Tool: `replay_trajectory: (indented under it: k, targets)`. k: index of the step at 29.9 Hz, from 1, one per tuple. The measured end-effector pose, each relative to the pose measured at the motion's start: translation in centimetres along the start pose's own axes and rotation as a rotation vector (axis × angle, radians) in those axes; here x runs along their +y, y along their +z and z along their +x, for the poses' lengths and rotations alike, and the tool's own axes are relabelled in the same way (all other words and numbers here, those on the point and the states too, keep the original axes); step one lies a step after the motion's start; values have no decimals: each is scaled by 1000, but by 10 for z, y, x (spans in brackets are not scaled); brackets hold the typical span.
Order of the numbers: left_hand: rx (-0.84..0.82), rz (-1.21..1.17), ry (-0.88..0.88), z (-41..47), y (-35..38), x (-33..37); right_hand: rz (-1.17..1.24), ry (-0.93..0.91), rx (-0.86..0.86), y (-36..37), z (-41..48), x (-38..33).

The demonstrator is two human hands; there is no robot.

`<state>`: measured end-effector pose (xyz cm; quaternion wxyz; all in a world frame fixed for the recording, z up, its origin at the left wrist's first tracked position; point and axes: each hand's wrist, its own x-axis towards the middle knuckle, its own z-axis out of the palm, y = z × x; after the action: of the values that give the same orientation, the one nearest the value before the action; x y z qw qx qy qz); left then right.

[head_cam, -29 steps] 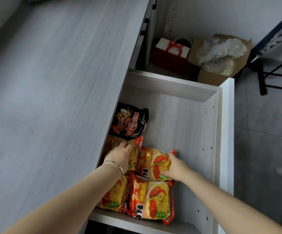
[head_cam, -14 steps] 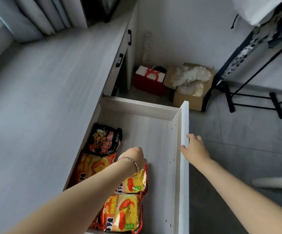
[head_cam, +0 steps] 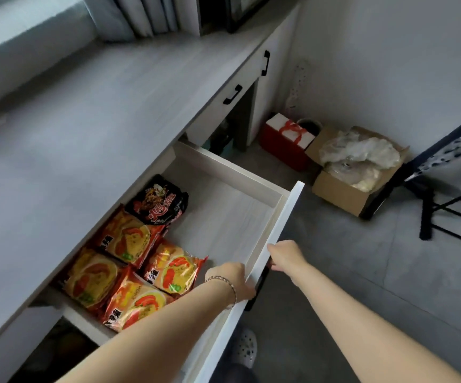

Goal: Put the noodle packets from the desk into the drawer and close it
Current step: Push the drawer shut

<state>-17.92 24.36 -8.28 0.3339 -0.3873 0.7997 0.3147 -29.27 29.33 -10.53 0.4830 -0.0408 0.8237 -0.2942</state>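
Note:
The white drawer (head_cam: 284,217) stands pulled out from under the grey desk (head_cam: 85,128). Inside it lie several orange noodle packets (head_cam: 171,269) and one black packet (head_cam: 160,201), all in the drawer's near left part. My left hand (head_cam: 230,277) grips the top edge of the drawer front, bracelet on the wrist. My right hand (head_cam: 286,257) holds the same front panel a little farther along, its fingers curled over the edge. No packets lie on the visible desk top.
On the floor past the drawer sit a red gift box (head_cam: 287,139) and a cardboard box (head_cam: 353,175) stuffed with plastic bags. A black rack (head_cam: 439,205) stands at the right. Books (head_cam: 152,15) line the desk's back. My shoe (head_cam: 247,346) shows below the drawer.
Both hands left the orange packets and moved to the drawer's front panel. The left hand came last, out of the drawer to the edge. The camera view swung up and right.

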Motion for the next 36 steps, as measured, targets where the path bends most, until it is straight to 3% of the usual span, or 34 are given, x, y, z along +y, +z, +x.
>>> replay_trajectory:
  k: [7,14,21,24,28,29,33,36]
  targets:
    - [136,81,-93,3,-24,-37,-240,-67,-167,30,15,-38]
    - [291,-140,-296,9,-62,-100,-323,-63,-271,94,14,-102]
    - [304,-444,-562,19,-98,-175,-233,-43,-420,166,11,-178]
    - [288,-861,-677,19,-104,-200,-141,-14,-445,191,14,-201]
    - [353,-2094,-767,23,-131,-209,-45,33,-477,217,26,-227]
    - [341,-2299,-767,22,-136,-211,-4,66,-485,222,26,-231]
    - [445,-2804,-744,24,-143,-223,271,235,-533,234,26,-244]
    - [525,-2974,-715,28,-143,-223,390,320,-536,241,25,-246]
